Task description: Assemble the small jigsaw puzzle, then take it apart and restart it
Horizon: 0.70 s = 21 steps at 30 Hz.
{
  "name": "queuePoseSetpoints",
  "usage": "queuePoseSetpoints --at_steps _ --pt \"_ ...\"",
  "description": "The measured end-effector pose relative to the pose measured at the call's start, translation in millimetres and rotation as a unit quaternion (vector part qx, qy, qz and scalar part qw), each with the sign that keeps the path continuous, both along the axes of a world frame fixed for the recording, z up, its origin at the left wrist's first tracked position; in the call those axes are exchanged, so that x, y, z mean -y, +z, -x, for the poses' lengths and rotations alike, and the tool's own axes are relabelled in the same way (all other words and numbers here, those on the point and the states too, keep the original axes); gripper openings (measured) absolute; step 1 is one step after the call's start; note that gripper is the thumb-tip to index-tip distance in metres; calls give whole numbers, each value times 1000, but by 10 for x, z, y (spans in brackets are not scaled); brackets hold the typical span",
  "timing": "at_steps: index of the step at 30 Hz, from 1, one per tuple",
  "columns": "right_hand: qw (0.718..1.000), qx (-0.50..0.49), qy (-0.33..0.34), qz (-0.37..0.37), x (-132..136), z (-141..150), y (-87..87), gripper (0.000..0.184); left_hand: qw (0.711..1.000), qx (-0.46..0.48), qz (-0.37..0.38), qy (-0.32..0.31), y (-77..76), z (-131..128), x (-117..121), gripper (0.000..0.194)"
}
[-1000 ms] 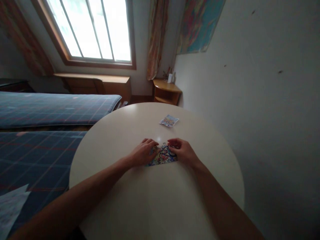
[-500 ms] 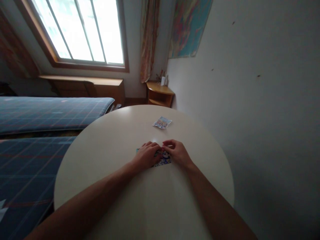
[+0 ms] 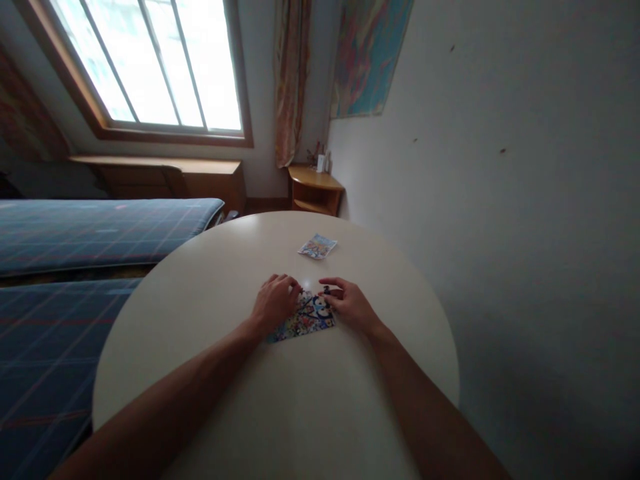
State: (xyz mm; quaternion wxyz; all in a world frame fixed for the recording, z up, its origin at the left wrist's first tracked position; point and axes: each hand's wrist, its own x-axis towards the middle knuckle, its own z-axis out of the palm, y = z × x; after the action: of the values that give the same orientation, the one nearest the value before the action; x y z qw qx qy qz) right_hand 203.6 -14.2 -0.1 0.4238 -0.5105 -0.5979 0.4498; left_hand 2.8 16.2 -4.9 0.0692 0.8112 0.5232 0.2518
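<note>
A colourful patterned sheet of paper [image 3: 306, 319] lies on the round pale table [image 3: 225, 280], partly folded. My left hand [image 3: 274, 303] rests on its left part with fingers curled down onto it. My right hand [image 3: 349, 305] pinches the paper's right upper edge between thumb and fingers. A second, smaller patterned paper piece [image 3: 317, 246] lies further back on the table, apart from both hands.
A wall runs close along the table's right side. Two beds with blue checked covers [image 3: 90, 230] stand to the left. A small wooden corner shelf [image 3: 314, 187] and a window with curtains are at the back.
My hands have drawn slightly apart, uncovering more of the patterned paper between them. The view has shifted a little to the right.
</note>
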Motion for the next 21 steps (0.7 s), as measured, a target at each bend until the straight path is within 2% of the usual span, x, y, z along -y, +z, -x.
queuePoseSetpoints --at_steps 4,7,10,16,21 --pt "1000 -10 9 -23 -12 6 -13 39 1000 19 -13 18 -19 30 -44 19" --pt "997 -23 39 -59 6 44 -17 44 996 79 -28 -25 -13 -50 23 22" --pt "993 -29 70 -87 42 95 -20 57 989 134 19 -63 -4 -149 115 25" --pt "992 -20 86 -95 83 137 -8 73 955 250 142 -78 27 -172 166 19" --pt "991 -32 98 -86 83 108 11 77 945 299 127 -46 61 -102 115 28"
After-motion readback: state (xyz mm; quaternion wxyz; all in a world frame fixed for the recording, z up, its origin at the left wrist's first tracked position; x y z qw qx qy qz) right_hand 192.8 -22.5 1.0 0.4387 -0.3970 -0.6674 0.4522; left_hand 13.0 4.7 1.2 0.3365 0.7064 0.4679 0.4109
